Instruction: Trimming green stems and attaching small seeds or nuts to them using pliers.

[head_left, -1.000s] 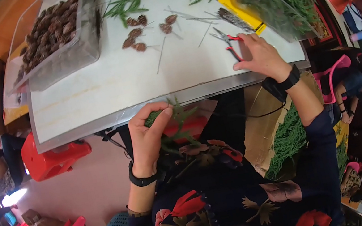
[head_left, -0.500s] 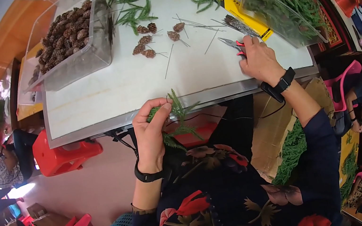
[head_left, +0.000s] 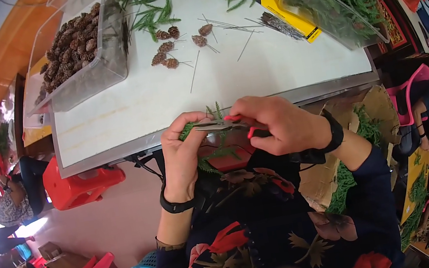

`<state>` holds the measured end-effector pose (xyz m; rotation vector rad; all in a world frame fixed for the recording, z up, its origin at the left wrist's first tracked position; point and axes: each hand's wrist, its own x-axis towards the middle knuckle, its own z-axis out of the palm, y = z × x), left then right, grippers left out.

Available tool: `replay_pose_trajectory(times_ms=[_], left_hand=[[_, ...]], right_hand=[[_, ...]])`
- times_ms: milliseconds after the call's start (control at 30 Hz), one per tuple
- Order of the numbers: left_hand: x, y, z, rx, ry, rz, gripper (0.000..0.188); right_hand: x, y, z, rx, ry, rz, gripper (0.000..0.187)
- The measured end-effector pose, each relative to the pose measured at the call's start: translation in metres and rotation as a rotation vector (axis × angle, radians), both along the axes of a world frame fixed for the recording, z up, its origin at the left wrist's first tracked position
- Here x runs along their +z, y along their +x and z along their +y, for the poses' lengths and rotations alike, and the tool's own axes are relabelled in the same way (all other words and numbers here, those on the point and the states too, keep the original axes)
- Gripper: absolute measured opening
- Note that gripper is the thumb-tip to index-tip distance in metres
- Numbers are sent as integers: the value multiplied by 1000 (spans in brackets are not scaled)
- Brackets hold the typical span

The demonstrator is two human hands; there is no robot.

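two things are held: the left grip [head_left: 180,152] pinches a green sprig [head_left: 222,151], the right grip [head_left: 288,124] wraps red-handled pliers [head_left: 221,126] pointing to nine o'clock across it.

At the near edge of the white, metal-rimmed table [head_left: 137,110], the left hand [head_left: 182,153] pinches a feathery green sprig [head_left: 217,112] while the right hand [head_left: 288,124] grips red-handled metal pliers [head_left: 224,125]. Brown pinecones [head_left: 72,48] fill a clear plastic bin [head_left: 87,88] at the table's left.

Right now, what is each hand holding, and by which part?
Right hand: red-handled pliers, by the handles. Left hand: green sprig, pinched; which part is unclear.
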<state>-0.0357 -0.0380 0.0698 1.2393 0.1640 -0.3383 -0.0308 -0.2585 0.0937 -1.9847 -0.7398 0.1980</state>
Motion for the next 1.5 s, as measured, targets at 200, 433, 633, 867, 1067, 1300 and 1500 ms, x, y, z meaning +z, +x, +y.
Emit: replay_pose_trajectory(times_ms=[200, 433, 633, 867, 1067, 1300, 1500], left_hand=[[-4, 0, 10, 5, 27, 19, 9], [-17, -1, 14, -130, -362, 171, 12], [-23, -8, 13, -271, -596, 342, 16], [-26, -8, 11, -406, -669, 329, 16], [-26, -7, 15, -335, -649, 311, 17], [-14, -8, 3, -45, 179, -80, 9], [-17, -8, 2, 38, 278, -190, 9]], right_hand=[[-24, 6, -10, -8, -160, 31, 42], [-38, 21, -11, 81, -77, -7, 42], [-43, 36, -6, 211, 56, -237, 35], [-42, 41, -7, 252, 68, -308, 32], [-35, 32, -9, 286, 81, -120, 25], [-21, 15, -16, 40, -133, 266, 26], [-1, -1, -10, -59, -294, 204, 27]])
